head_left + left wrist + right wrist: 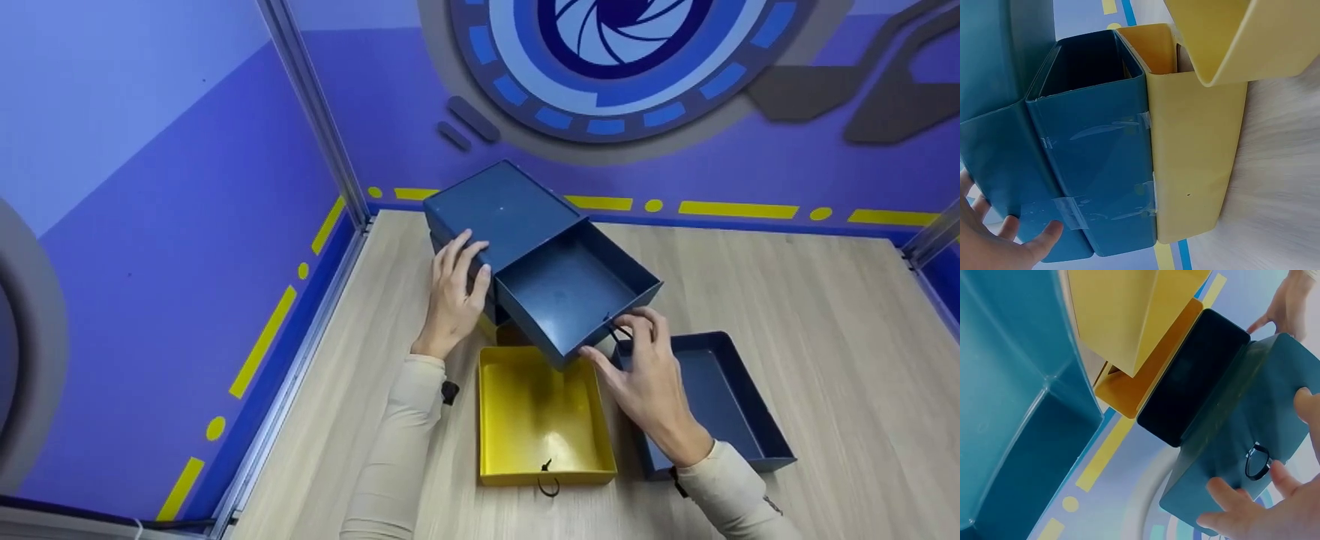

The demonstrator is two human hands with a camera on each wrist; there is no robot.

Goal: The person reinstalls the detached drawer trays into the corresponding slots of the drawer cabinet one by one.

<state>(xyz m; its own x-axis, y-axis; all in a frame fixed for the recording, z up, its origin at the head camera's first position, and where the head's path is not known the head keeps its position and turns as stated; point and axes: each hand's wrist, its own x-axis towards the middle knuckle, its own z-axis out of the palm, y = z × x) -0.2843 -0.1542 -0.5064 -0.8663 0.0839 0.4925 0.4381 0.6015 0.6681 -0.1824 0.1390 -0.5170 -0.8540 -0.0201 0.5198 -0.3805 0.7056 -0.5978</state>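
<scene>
A dark blue drawer cabinet [499, 214] tops a stack, above another blue cabinet [1095, 163] and a yellow cabinet [1193, 157] with open fronts. Its blue drawer [566, 289] is pulled partly out and holds nothing. My left hand [455, 292] rests on the top cabinet's left side, fingers spread. At the drawer's front panel is my right hand [649, 382]. Its spread fingertips touch that panel around a black loop pull [1258, 461]; the right wrist view shows no finger hooked through the loop.
A yellow drawer [547, 420] with a black loop lies on the wooden table [840, 360] before the stack. Right of it, partly behind my right hand, lies a second blue drawer [724, 390]. Purple-blue panels [390, 97] rise behind and at left.
</scene>
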